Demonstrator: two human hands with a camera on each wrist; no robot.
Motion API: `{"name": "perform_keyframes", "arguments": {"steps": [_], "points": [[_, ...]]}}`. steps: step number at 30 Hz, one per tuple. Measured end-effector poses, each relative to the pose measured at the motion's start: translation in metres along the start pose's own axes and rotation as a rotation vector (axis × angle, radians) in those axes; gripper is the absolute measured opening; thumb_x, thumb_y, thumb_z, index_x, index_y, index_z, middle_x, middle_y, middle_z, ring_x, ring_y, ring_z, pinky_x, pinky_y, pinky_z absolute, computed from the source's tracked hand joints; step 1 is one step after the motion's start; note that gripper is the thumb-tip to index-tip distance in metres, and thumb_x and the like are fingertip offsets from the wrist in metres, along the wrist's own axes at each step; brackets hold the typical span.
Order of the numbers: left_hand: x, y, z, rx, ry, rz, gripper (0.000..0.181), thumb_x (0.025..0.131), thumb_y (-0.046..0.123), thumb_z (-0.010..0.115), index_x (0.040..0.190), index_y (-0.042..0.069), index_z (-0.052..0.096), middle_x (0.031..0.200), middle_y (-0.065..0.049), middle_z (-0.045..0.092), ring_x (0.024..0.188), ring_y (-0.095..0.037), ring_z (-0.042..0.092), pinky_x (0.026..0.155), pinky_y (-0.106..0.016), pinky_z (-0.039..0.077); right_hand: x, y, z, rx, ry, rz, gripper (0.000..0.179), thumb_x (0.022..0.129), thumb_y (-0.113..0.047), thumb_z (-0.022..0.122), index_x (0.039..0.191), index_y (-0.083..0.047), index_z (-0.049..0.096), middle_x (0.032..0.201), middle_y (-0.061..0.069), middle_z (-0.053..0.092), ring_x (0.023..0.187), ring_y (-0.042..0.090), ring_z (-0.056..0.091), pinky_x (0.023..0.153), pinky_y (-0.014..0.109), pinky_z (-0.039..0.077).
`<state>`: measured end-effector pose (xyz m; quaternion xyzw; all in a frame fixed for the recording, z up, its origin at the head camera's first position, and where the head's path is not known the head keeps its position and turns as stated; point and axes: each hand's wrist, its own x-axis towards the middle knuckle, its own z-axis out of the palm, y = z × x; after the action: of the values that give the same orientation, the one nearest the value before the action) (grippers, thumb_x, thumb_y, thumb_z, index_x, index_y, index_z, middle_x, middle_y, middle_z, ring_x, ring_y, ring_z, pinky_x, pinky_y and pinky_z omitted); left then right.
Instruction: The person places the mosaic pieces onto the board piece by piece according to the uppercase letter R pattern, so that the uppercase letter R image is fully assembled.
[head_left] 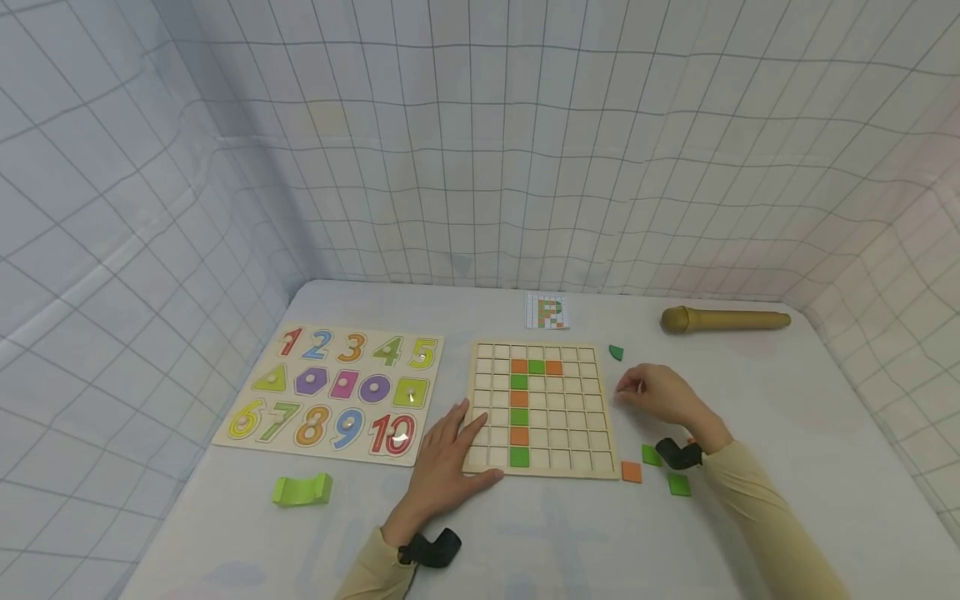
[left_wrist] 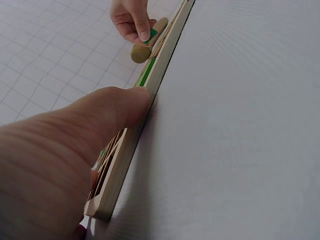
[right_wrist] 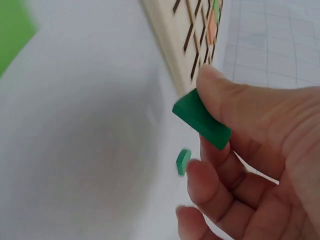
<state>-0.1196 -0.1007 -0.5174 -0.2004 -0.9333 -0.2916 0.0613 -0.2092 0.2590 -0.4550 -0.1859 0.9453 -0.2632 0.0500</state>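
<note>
**Green piece [right_wrist: 200, 120] up, just right of the board [head_left: 560, 418]!**

The right hand [head_left: 663, 393] pinches it between thumb and finger; the left hand [head_left: 446, 467] lies with fingers spread on the board's near-left corner. Filling the board looks the step in hand, perhaps following the pattern card [head_left: 547, 312]. Next move calls for carrying the piece across, squarely aligned.
</note>
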Motion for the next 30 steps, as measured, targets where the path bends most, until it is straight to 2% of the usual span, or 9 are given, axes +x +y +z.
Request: {"name": "perform_keyframes", "arguments": {"steps": [5, 11, 18, 26, 30], "points": [[0.000, 0.001, -0.001, -0.008, -0.008, -0.013, 0.080, 0.077, 0.050, 0.072, 0.142, 0.014, 0.045, 0.153, -0.013, 0.024, 0.139, -0.031, 0.020, 0.108, -0.052, 0.019, 0.016, -0.009, 0.008, 0.045, 0.097, 0.033, 0.011, 0.086, -0.018, 0.071, 0.085, -0.010, 0.064, 0.074, -0.004, 0.059, 0.062, 0.013, 0.049, 0.055, 0.029, 0.040], [0.001, 0.001, -0.002, -0.012, -0.025, -0.031, 0.080, 0.077, 0.051, 0.071, 0.143, 0.015, 0.044, 0.154, -0.011, 0.023, 0.140, -0.029, 0.018, 0.109, -0.051, 0.017, 0.038, -0.023, 0.018, 0.154, 0.164, 0.060, 0.013, 0.087, -0.020, 0.070, 0.088, -0.008, 0.064, 0.080, 0.000, 0.063, 0.069, 0.016, 0.055, 0.060, 0.031, 0.042], [0.000, 0.002, -0.002, -0.019, -0.020, -0.020, 0.080, 0.077, 0.050, 0.072, 0.143, 0.013, 0.044, 0.153, -0.013, 0.024, 0.139, -0.031, 0.020, 0.108, -0.052, 0.018, 0.056, -0.030, 0.028, 0.227, 0.145, 0.052, 0.015, 0.088, -0.018, 0.069, 0.090, -0.004, 0.066, 0.081, 0.004, 0.065, 0.073, 0.020, 0.059, 0.063, 0.033, 0.046], [0.000, 0.002, -0.001, -0.018, -0.006, -0.008, 0.078, 0.077, 0.050, 0.072, 0.141, 0.011, 0.046, 0.152, -0.015, 0.026, 0.138, -0.033, 0.022, 0.107, -0.053, 0.019, 0.065, -0.028, 0.037, 0.187, 0.108, 0.076, 0.013, 0.089, -0.018, 0.068, 0.091, -0.005, 0.069, 0.081, 0.001, 0.066, 0.075, 0.019, 0.061, 0.070, 0.037, 0.047], [0.000, 0.002, -0.002, -0.013, -0.013, -0.014, 0.078, 0.078, 0.051, 0.071, 0.141, 0.013, 0.046, 0.152, -0.015, 0.025, 0.139, -0.032, 0.021, 0.108, -0.053, 0.019, 0.066, -0.029, 0.038, 0.174, 0.105, 0.102, 0.014, 0.089, -0.017, 0.068, 0.092, -0.004, 0.070, 0.083, 0.004, 0.067, 0.075, 0.020, 0.060, 0.068, 0.037, 0.047]]}}
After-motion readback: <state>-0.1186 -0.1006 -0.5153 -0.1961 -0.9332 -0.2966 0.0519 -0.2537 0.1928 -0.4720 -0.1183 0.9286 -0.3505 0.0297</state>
